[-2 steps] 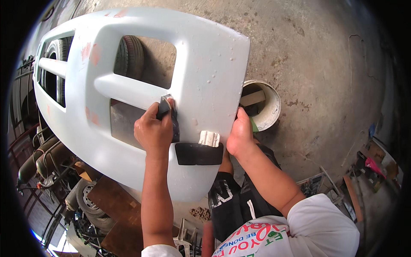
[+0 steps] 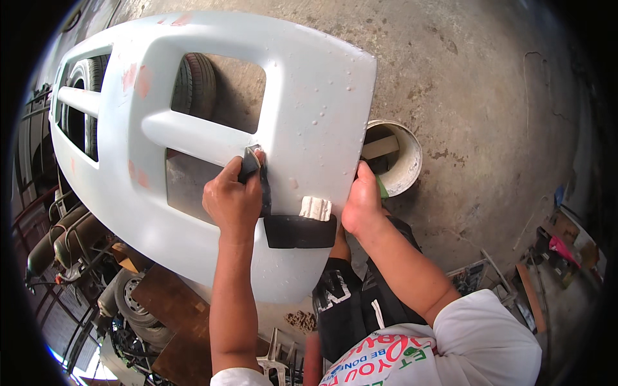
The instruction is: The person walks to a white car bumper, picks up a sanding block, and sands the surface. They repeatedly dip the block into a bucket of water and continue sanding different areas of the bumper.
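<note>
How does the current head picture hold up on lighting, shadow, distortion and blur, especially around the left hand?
Head view: the pale panel is brightly lit, its raised bumps readable; the bucket is partly shadowed inside; the floor darkens toward the right rim; a lower-left patch is nearly blown out; fisheye curvature and black corners; the left hand shows no obvious smear.

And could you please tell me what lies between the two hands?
Mostly the pale panel lies between the left hand and right hand, with a white piece on it; the head view shows this.
</note>
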